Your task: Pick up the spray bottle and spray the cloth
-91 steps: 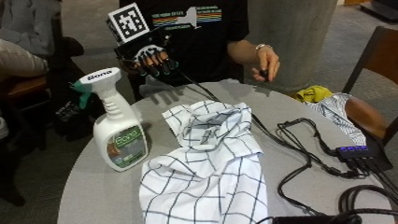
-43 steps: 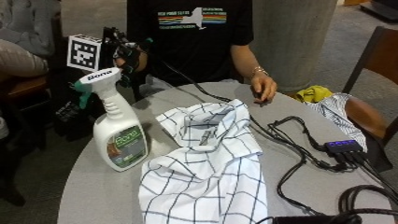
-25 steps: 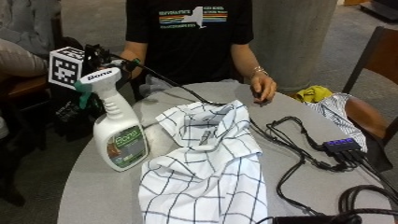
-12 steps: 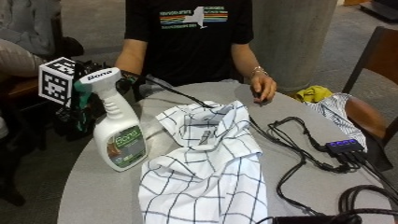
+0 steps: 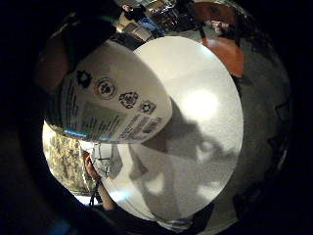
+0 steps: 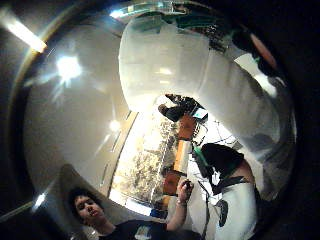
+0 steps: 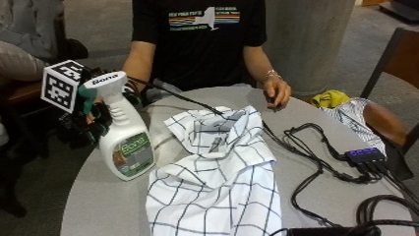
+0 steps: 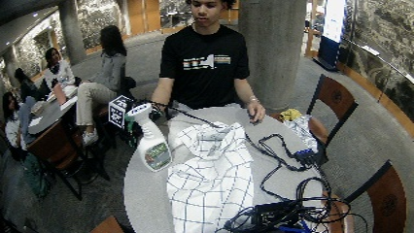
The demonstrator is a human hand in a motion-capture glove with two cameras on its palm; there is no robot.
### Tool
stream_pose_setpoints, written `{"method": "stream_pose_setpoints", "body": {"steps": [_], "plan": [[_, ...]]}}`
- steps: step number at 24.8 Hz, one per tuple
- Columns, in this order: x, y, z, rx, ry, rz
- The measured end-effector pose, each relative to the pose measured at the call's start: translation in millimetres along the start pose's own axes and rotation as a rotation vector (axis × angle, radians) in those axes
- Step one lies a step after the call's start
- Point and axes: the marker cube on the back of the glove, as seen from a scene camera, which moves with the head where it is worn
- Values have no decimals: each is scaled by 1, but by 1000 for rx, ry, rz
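**Reach at the bottle, nothing lifted or sprayed yet**

The bottle (image 7: 124,135) stands upright on the worktop (image 7: 85,206), its base flat on the surface near the edge. The grip (image 7: 98,118) is just behind the bottle's neck, on the side away from the cloth (image 7: 219,182), and most of it is hidden by the bottle and the gear on the glove. Both palm views are filled by the bottle's white body (image 5: 110,95) (image 6: 165,65), so the palm sits very close to it; whether the fingers have closed round the neck or are only near it I cannot tell.

The cloth, white with a dark check, lies spread and rumpled on the worktop on the far side of the bottle from the grip, its nearest fold just beside the bottle's base and draping forward over the worktop's edge. The bare hand (image 7: 278,93) rests on the worktop well beyond the cloth, touching neither task thing.

By my reading the task is at its first step: the reach is about complete, and the grasp is unconfirmed. Left to do: secure the neck with a finger on the trigger, lift, turn the nozzle toward the cloth, and squeeze. No wet patch is visible on the cloth.
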Motion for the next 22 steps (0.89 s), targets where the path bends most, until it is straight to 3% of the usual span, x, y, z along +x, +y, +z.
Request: {"method": "stream_pose_setpoints", "body": {"steps": [9,22], "plan": [[-6,8,-15,152,30,-66],[-8,15,-17,139,-23,-85]]}}
